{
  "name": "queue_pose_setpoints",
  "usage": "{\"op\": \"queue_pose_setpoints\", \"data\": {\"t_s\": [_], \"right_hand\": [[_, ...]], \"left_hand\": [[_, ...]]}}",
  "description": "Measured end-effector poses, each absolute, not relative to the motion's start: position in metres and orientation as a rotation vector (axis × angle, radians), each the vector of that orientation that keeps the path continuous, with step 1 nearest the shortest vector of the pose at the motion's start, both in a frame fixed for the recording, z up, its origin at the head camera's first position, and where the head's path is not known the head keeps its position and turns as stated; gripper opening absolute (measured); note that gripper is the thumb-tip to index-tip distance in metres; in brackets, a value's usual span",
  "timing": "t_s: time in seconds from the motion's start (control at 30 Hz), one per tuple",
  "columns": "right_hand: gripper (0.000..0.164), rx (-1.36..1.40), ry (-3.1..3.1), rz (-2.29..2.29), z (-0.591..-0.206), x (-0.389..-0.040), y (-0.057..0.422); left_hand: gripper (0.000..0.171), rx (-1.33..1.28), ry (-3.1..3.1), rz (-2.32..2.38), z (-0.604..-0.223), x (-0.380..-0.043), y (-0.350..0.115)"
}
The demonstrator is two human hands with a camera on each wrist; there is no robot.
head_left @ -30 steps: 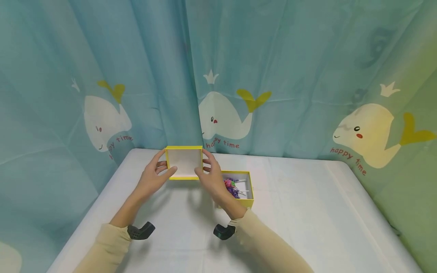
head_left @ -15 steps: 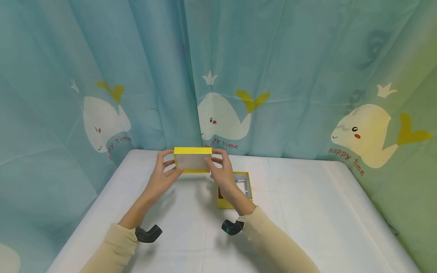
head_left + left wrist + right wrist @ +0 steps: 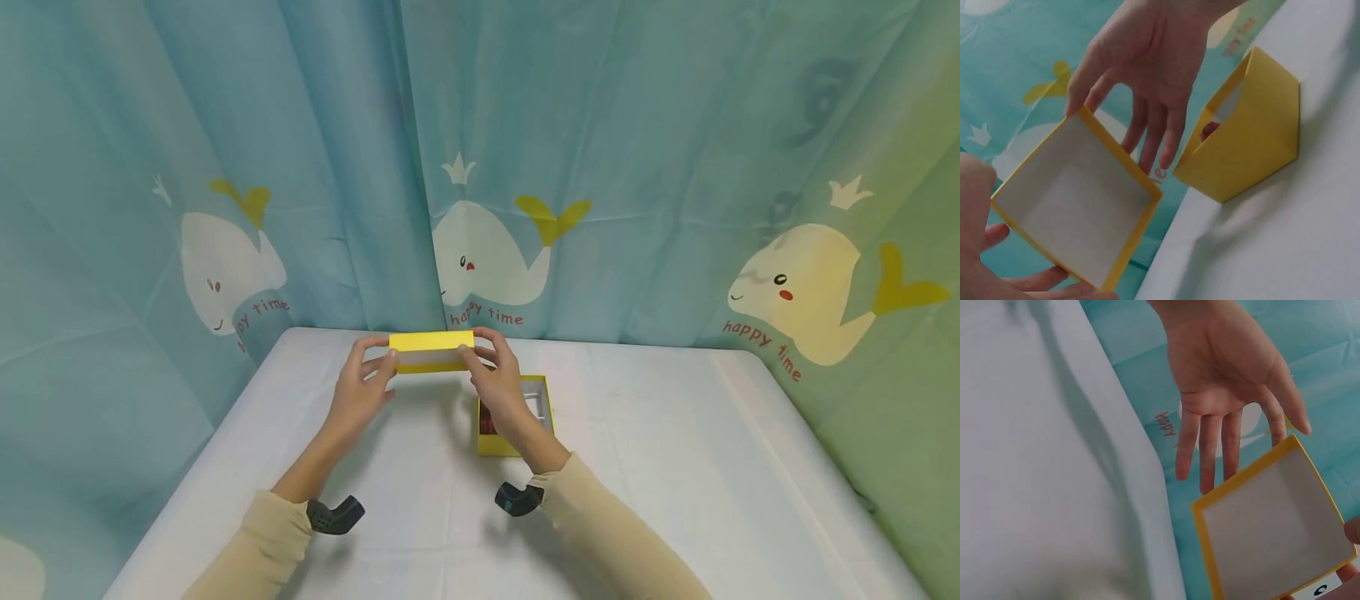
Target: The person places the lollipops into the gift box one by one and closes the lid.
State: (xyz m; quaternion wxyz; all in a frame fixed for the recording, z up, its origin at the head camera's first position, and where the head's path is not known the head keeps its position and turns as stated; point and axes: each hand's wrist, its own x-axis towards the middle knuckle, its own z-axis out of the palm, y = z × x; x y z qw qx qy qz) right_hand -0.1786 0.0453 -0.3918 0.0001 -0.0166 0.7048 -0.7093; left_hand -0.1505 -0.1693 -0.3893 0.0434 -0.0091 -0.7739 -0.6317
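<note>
A yellow box lid [image 3: 431,342], white inside, is held up above the table between my two hands. My left hand [image 3: 358,396] grips its left side and my right hand [image 3: 498,392] grips its right side, thumbs toward me. The hollow of the lid [image 3: 1075,194] shows plainly in the left wrist view, and nothing lies in it. Behind my right wrist stands the matching yellow box [image 3: 497,447], open at the top. White sticks and something dark red [image 3: 487,421] show inside, while my right hand covers much of its contents.
A white cloth-covered table [image 3: 645,467] lies under everything, broad to the right of the box. Behind it hangs a blue-green curtain [image 3: 645,125] with whale prints, close to the table's far edge. Black wrist-worn devices [image 3: 336,515] stick out below each wrist.
The lid has moved slightly right and tipped, so its inside shows less and its yellow side more. Both hands moved with it. My right hand now hides the lollipops seen earlier.
</note>
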Motion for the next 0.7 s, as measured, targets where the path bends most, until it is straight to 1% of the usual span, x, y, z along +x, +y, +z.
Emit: {"op": "queue_pose_setpoints", "data": {"t_s": [0.17, 0.33, 0.7], "right_hand": [[0.036, -0.097, 2.231, -2.19, -0.393, -0.178, 0.049], [0.032, -0.156, 2.261, -2.137, -0.396, -0.177, 0.058], [0.046, -0.459, 2.208, -2.005, -0.391, -0.179, 0.098]], "left_hand": [[0.048, 0.053, -2.351, -1.946, -0.389, -0.152, -0.17], [0.049, 0.032, -2.323, -1.986, -0.394, -0.153, -0.17], [0.052, -0.29, -2.288, -1.997, -0.402, -0.149, -0.17]]}}
